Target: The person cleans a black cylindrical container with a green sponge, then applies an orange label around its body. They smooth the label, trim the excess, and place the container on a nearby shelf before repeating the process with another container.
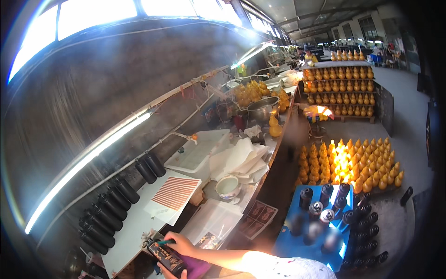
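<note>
A black bottle with a gold and reddish pattern lies tilted at the lower edge. My left hand is wrapped round its lower part, fingers and thumb showing on either side. Above it, my right hand is closed on a small teal hand tool held against the bottle near its upper end; the tool's exact kind is unclear. A crumpled greyish cloth is beside the bottle's top. Purple cloth shows beneath my right forearm.
Black bottles line the white board at left, near a striped decal sheet. Beyond are a white bowl, paper sheets and a white tub. A blue board with bottles and several golden gourd-shaped bottles stand right.
</note>
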Available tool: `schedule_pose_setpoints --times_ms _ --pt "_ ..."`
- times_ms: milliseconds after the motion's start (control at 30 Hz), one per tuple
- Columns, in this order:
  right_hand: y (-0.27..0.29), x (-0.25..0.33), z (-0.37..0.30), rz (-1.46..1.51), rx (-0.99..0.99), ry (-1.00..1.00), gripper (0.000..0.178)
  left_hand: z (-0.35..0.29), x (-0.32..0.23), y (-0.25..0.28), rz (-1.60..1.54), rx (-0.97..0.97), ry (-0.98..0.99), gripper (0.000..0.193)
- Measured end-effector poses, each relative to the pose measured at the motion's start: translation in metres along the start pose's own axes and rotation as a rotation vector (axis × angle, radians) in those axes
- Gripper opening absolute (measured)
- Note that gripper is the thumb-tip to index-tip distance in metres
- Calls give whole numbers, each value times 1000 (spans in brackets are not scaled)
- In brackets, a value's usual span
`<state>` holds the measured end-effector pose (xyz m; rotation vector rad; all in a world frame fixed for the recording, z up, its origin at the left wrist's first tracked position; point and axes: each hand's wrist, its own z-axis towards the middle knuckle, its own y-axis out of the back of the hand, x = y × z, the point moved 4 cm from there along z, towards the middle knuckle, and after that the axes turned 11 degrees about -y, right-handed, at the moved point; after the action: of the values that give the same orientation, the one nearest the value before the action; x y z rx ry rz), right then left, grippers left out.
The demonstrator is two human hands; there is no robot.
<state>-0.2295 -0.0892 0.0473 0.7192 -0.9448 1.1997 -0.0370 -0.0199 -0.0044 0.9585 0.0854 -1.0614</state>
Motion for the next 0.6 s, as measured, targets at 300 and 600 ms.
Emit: schedule_pose_setpoints --times_ms 300,600 --pt "28 41 -86 -83 358 82 22 -4 2 17 -100 3 51 84" --pt "4 16 10 -107 -14 -111 23 2 -9 6 -149 42 95 84"
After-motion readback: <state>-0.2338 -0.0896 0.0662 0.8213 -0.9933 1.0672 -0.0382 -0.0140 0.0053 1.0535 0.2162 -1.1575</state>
